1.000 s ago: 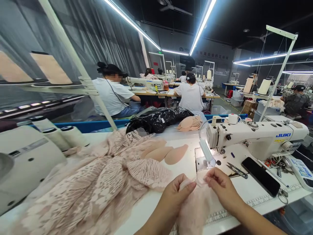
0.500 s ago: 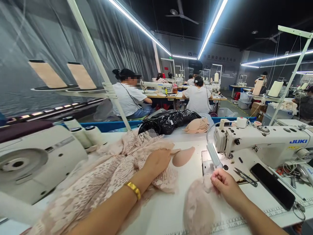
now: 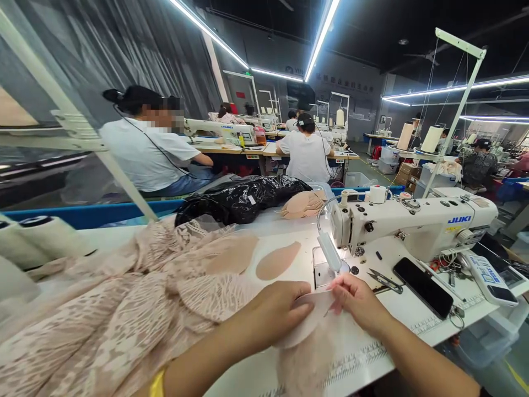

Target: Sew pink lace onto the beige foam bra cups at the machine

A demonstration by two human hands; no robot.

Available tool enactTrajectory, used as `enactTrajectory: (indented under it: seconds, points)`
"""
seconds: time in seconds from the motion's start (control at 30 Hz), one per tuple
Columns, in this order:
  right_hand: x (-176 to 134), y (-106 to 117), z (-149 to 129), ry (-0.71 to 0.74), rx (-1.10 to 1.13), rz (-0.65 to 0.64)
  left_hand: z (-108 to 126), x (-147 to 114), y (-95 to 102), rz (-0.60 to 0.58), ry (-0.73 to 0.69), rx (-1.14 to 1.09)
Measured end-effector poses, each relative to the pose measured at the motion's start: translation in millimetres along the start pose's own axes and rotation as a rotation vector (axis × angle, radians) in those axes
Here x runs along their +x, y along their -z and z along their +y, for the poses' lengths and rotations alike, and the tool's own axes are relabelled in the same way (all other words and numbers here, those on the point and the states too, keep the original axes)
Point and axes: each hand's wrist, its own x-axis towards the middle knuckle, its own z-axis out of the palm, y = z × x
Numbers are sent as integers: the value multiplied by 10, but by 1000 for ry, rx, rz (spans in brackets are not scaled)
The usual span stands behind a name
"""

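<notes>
My left hand (image 3: 285, 306) holds a pale beige bra cup pad (image 3: 303, 328), its thumb on top and fingers along the upper edge. At the pad's right edge, my right hand (image 3: 351, 300) is closed in a pinch, seemingly on the edge of thin sheer fabric (image 3: 303, 366) that hangs below the pad. Both hands are just in front of the sewing machine's needle area. Another beige cup pad (image 3: 278, 261) lies flat on the white table beyond my left hand, with a further pad (image 3: 233, 255) beside it on the lace.
Pink lace fabric (image 3: 124, 298) is heaped at left. The sewing machine (image 3: 413, 220) stands at right, near thread snips (image 3: 385, 281) and a black phone (image 3: 424, 286). Behind are a black plastic bag (image 3: 248, 198) and stacked pads (image 3: 303, 204). Co-workers sit ahead at other machines.
My left hand has come from the lace pile to my right hand, bringing a cup pad. The sheer fabric now lies partly under that pad. The view has turned right.
</notes>
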Motion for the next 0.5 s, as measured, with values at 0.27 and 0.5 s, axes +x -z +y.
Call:
enactTrajectory:
  seconds: [0.27, 0.5]
  points:
    - [-213, -98, -343, 214, -400, -88, 17, 151, 140, -274, -180, -221]
    - [-232, -126, -574, 824, -879, 184, -16, 24, 285, 168, -295, -92]
